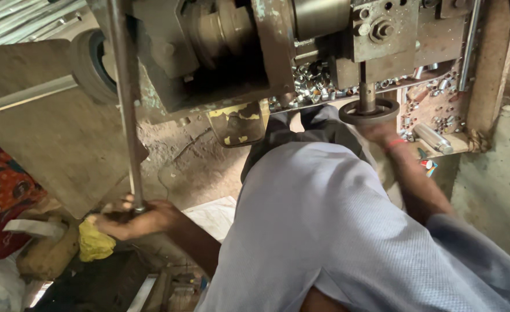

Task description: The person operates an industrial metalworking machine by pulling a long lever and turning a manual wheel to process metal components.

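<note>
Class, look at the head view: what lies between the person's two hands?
In the head view, the person's own trunk in a pale blue shirt lies between the left hand and the right hand.

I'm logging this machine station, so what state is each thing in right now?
Left hand: closed around the long metal rod, near its lower end.
Right hand: at the dark round handwheel, grip hidden.
Small metal pieces: loose, heaped on the machine bed.
Yellow cloth: crumpled, lying beside the left hand.

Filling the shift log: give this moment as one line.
left hand: grips long metal lever | right hand: at round handwheel | small metal sleeves heaped on machine
</note>
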`<state>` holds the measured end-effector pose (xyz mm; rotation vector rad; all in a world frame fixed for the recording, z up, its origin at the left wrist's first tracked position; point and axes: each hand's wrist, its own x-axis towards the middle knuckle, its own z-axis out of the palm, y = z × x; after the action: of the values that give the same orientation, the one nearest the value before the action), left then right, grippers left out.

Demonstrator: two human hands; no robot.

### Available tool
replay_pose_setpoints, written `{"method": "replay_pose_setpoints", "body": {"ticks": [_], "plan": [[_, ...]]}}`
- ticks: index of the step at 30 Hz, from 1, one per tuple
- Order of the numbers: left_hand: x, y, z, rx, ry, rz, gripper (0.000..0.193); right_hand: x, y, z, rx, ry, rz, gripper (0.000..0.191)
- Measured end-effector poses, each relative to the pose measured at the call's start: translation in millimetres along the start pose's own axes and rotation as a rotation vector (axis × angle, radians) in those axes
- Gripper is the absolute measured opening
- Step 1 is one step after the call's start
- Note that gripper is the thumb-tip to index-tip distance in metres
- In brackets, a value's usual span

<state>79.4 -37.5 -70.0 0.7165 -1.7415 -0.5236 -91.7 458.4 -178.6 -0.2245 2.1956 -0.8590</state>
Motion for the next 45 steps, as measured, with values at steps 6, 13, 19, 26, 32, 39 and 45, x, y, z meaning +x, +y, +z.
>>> {"method": "replay_pose_setpoints", "body": {"ticks": [6, 13, 19, 26, 32, 39, 45], "plan": [[-0.4, -6.7, -7.7, 0.165, -0.039, 0.261, 0.045, 10.5, 20.9, 2.3, -1.253, 0.016, -0.514, 0.042], [25.7, -14.1, 10.8, -0.242, 0.164, -0.342, 0.043, -20.3, -8.3, 7.2, 0.779, 0.009, 0.319, 0.029], [24.9, 0.1, 14.5, -0.221, 0.224, -0.494, 0.03, -17.0, 8.5, -1.9, 0.567, 0.158, 0.156, 0.03], [27.8, -0.7, 16.0, -0.213, 0.198, -0.425, 0.033, -30.3, 5.5, 34.9, 1.143, 0.409, 0.377, 0.046], [26.5, -2.1, 16.0, -0.222, 0.231, -0.452, 0.03, -18.2, 12.3, 8.8, 1.075, 0.699, 0.53, 0.092], [28.4, 10.2, 20.5, -0.085, 0.197, -0.432, 0.036, -14.5, 9.0, 8.6, 1.127, 0.709, 0.504, 0.099], [29.3, 14.7, 24.5, -0.178, 0.193, -0.459, 0.035, -10.0, 12.9, 6.0, 1.045, 0.72, 0.579, 0.089]]}}
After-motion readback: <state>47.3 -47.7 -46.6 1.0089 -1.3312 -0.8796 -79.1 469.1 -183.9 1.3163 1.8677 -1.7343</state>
